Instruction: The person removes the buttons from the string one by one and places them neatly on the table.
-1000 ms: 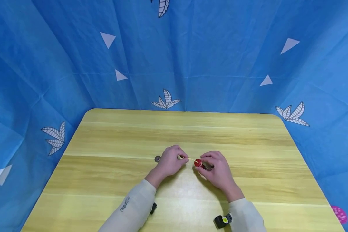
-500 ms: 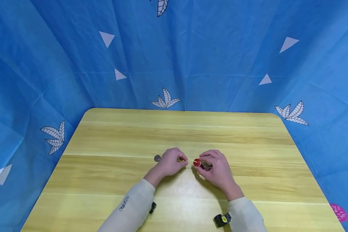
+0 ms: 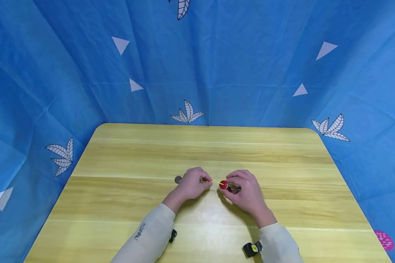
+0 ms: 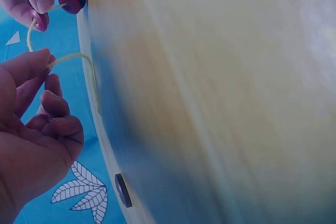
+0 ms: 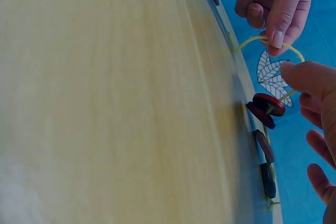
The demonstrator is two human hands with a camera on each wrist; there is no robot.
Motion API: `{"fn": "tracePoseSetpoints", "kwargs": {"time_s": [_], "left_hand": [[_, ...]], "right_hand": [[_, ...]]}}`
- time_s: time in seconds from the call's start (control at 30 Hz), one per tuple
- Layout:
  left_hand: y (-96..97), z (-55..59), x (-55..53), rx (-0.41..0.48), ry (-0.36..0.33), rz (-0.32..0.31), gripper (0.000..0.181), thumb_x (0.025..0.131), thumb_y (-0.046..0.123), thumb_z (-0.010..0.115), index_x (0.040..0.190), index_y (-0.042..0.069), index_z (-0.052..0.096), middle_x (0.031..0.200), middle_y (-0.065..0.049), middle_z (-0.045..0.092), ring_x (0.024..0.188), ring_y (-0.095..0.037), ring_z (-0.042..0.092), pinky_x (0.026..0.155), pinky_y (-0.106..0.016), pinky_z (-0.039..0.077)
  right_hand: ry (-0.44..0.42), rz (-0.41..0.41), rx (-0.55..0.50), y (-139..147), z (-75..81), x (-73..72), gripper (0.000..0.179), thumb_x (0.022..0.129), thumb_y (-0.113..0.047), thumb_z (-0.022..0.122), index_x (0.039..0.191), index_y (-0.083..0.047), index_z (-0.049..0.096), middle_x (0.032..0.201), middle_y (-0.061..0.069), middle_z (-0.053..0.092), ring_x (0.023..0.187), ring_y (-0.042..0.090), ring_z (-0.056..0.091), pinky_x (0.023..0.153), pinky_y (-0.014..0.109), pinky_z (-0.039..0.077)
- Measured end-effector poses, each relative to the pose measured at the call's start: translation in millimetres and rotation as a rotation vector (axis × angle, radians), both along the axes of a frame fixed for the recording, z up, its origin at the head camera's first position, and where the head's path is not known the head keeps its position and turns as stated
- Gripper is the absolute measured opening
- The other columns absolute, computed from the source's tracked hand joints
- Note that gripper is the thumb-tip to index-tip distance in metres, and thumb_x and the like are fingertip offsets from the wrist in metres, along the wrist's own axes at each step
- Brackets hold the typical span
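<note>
My left hand (image 3: 193, 184) pinches a yellow string (image 4: 93, 74) between thumb and fingertips, and its loose end droops toward the table. With thumb and fingers, my right hand (image 3: 247, 190) holds a red button (image 3: 223, 185) on that string. The string arcs from this button to the left fingertips. Below the right hand, the right wrist view shows another dark red button (image 5: 269, 104) on the string, then darker buttons (image 5: 268, 180) farther along, close over the table. In the head view these are partly hidden under the right fingers.
A loose dark button (image 3: 178, 179) lies on the wooden table (image 3: 135, 153), just left of my left hand. Blue patterned cloth (image 3: 250, 54) hangs behind the table and on both sides. Black wrist cameras (image 3: 251, 250) sit at both sleeves.
My left fingertips have dipped slightly, and yellow string now shows between its thumb and fingers. The right hand keeps its grip on the red button in nearly the same place.
</note>
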State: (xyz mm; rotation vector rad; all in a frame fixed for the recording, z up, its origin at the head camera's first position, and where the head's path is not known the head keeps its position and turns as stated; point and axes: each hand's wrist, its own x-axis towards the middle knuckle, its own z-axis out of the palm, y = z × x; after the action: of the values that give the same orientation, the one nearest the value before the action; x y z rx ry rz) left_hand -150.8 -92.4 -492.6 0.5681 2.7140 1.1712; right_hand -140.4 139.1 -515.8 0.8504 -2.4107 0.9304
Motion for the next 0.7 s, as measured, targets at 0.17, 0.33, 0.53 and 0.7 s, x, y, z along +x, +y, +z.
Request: {"fn": "tracePoseSetpoints", "kwargs": {"time_s": [0.17,0.33,0.53,0.7], "left_hand": [[-0.5,1.4,0.5,0.005,0.014,0.004,0.006,0.091,0.015,0.074,0.092,0.012,0.079,0.087,0.009,0.061,0.086,-0.013,0.059,0.081,-0.034,0.047],[0.6,2.4,1.5,0.015,0.031,0.011,0.007,0.092,0.015,0.073,0.093,0.012,0.079,0.087,0.009,0.061,0.085,-0.012,0.059,0.079,-0.033,0.047],[1.5,3.0,1.8,0.043,0.045,0.013,0.006,0.092,0.014,0.074,0.092,0.013,0.079,0.087,0.009,0.061,0.083,-0.011,0.058,0.077,-0.032,0.047],[0.7,3.2,1.9,0.068,0.048,0.011,0.006,0.092,0.014,0.074,0.092,0.011,0.079,0.087,0.01,0.061,0.079,-0.011,0.056,0.073,-0.03,0.046]], "right_hand": [[-0.09,0.005,-0.064,-1.1,-1.9,1.4,0.027,0.068,-0.02,0.092,0.087,-0.011,0.075,0.097,-0.001,0.071,0.101,0.021,0.061,0.09,0.042,0.048],[-0.249,0.019,-0.168,-3.1,-2.9,3.6,0.023,0.07,-0.014,0.091,0.086,-0.015,0.074,0.101,-0.001,0.071,0.103,0.021,0.06,0.087,0.039,0.05],[-0.376,0.016,-0.238,-4.5,-5.2,5.0,0.024,0.072,-0.008,0.089,0.085,-0.02,0.073,0.105,-0.003,0.07,0.104,0.019,0.06,0.085,0.039,0.053],[-0.429,0.037,-0.284,-5.7,-6.8,5.1,0.018,0.076,-0.002,0.085,0.083,-0.015,0.074,0.105,-0.001,0.07,0.106,0.022,0.059,0.09,0.04,0.051]]}}
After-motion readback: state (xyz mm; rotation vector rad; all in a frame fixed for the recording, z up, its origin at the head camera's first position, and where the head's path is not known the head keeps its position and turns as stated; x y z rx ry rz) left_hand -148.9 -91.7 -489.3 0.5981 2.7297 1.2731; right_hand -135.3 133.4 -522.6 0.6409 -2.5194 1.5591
